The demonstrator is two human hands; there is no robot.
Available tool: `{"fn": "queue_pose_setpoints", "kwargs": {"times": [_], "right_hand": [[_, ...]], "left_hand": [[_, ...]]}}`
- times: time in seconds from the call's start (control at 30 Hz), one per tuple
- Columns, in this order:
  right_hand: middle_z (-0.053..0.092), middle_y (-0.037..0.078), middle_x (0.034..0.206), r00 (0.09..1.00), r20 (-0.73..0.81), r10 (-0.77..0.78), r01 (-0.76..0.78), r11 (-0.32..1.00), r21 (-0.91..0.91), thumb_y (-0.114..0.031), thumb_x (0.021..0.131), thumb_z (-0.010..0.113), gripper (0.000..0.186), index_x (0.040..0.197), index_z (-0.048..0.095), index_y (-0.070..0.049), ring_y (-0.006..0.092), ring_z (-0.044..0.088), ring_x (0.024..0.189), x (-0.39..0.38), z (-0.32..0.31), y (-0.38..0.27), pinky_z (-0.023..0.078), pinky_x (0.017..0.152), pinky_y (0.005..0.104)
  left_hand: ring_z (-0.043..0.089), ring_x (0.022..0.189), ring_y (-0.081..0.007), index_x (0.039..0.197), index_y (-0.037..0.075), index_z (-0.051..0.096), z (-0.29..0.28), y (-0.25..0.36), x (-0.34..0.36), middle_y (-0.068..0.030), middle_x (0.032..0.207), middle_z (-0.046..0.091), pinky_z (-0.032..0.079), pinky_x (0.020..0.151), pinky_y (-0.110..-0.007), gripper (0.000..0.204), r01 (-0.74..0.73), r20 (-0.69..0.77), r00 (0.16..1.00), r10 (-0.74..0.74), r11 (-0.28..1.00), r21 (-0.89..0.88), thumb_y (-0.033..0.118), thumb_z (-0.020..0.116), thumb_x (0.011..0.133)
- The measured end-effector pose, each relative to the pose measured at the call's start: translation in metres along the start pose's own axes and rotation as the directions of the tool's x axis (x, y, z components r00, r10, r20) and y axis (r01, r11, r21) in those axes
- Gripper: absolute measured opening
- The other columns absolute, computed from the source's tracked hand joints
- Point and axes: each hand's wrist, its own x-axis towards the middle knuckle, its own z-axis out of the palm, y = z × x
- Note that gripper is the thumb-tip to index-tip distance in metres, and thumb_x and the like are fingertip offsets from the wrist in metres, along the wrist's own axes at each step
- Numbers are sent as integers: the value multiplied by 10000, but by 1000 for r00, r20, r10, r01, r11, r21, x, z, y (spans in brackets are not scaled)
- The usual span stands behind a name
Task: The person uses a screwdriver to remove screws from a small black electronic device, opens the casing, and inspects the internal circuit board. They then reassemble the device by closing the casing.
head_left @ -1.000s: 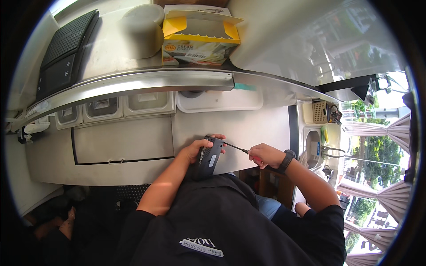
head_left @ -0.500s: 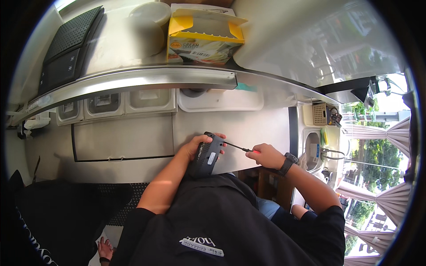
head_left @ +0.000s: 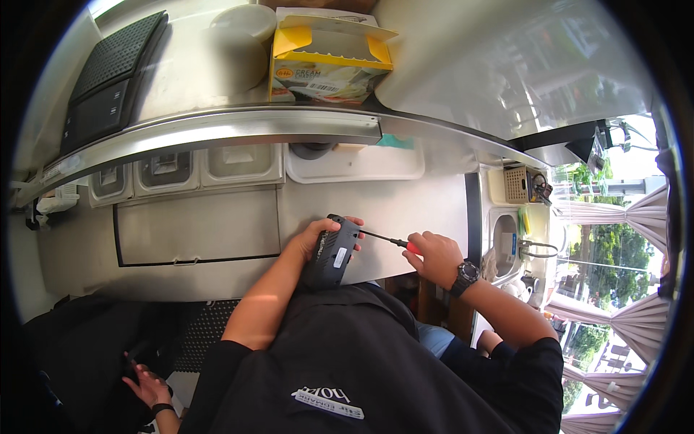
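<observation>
My left hand (head_left: 316,237) is closed around the upper end of a black box-shaped device (head_left: 334,254), thumb on top and fingertips on its far side. The device is tilted close to my chest and bears a small white label. In my right hand (head_left: 436,259) is a screwdriver (head_left: 395,241) with a black and red handle, pinched between thumb and fingers. Its thin dark shaft runs left to the device's right edge. The tip is at that edge; whether it sits in a screw cannot be made out.
A steel counter (head_left: 376,202) lies beneath my hands, with a white tray (head_left: 354,169) and lidded containers (head_left: 238,165) behind. Above runs a shelf edge (head_left: 238,126) carrying a yellow carton (head_left: 329,72) and a black scale (head_left: 108,87). A co-worker's hand (head_left: 150,390) shows lower left; a sink (head_left: 504,242) stands right.
My right hand has turned on the screwdriver handle, its fingers loosening and the wrist rolling. The device stays in my left hand. The co-worker's hand has risen and come further into view.
</observation>
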Motion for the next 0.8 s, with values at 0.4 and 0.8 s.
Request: {"fn": "queue_pose_setpoints", "kwargs": {"times": [0.4, 0.8], "right_hand": [[671, 164, 861, 958, 26, 284, -272, 883, 381, -225, 1022, 702, 200, 1038, 636, -36, 408, 649, 729, -11, -3, -17, 513, 651, 495], [701, 204, 825, 893, 227, 388, -448, 799, 401, -277, 1014, 699, 272, 1116, 611, -40, 450, 690, 771, -9, -1, -14, 554, 719, 504]], "left_hand": [[705, 1118, -366, 1510, 13, 512, -1, 0, 1, -213, 1331, 624, 625, 918, -517, 909, -25, -6, 1000, 25, 1000, -6, 414, 771, 736], [711, 1095, -344, 1508, 18, 520, 6, -1, -4, -198, 1298, 643, 627, 918, -495, 880, -35, -46, 998, 35, 999, 16, 364, 779, 742]]}}
